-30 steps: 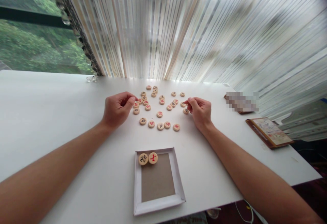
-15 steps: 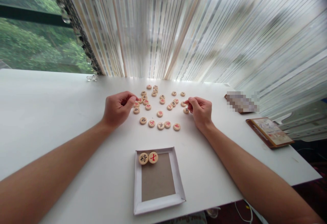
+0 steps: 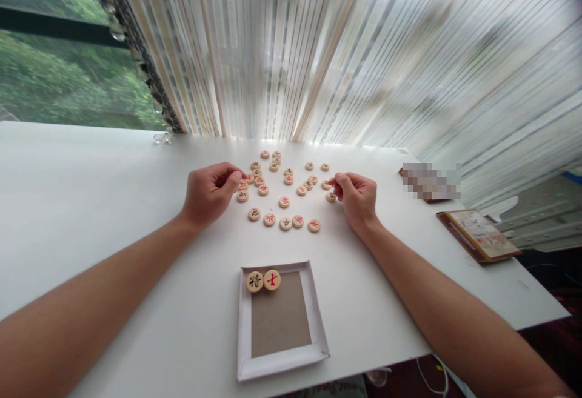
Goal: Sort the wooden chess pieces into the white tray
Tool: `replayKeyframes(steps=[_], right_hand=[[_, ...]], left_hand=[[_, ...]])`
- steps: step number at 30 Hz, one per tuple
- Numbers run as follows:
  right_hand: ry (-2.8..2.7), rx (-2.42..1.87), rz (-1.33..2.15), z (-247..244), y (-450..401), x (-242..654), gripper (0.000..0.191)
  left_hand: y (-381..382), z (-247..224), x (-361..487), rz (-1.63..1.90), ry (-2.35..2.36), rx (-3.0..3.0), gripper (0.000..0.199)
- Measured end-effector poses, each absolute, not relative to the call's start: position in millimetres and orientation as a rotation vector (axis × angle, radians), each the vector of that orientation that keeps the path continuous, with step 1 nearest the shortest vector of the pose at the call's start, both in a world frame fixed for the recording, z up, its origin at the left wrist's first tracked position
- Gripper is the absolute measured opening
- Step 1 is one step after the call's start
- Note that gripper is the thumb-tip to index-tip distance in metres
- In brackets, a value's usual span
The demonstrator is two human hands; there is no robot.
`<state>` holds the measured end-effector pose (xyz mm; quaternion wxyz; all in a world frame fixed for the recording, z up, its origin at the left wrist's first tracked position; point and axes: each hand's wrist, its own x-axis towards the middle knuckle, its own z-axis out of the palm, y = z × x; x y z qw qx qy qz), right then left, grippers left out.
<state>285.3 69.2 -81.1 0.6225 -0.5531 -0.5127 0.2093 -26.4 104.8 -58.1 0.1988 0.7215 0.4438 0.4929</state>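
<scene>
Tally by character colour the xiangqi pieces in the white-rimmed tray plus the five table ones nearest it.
Red-marked xiangqi pieces: 4 (1 in the tray, 3 on the table)
Black-marked xiangqi pieces: 3 (1 in the tray, 2 on the table)
Total: 7

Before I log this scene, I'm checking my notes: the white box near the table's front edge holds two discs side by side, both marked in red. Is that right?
Not quite: the head view shows the right disc marked in red, but the left disc in black. They do sit side by side in the white box.
</scene>
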Motion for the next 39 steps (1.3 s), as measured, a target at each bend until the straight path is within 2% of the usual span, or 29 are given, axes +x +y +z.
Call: replayKeyframes(steps=[39], right_hand=[[-1.203,-1.284,0.485,-81.0,66.3,280.8,0.033]], left_hand=[[104.1,-60.9,-26.1,1.328,1.229,2.108,0.032]])
